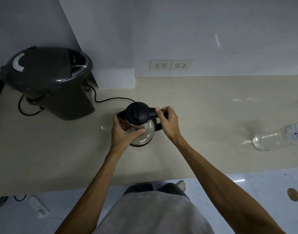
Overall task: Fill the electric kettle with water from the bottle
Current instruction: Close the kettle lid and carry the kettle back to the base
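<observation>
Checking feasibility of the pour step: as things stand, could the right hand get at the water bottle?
Probably yes: the counter between the right hand and the water bottle is bare, but that hand must first release the kettle handle.

Counter layout
Kettle (141,125) mid-counter (204,124); dispenser (50,81) behind-left; bottle (278,137) far right; sockets (171,65) on wall behind.

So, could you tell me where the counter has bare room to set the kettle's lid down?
The widest free patch lies between the kettle and the water bottle. The front strip along the counter edge is also bare. It is crowded at the left, where the black water boiler and its cord sit.
</observation>
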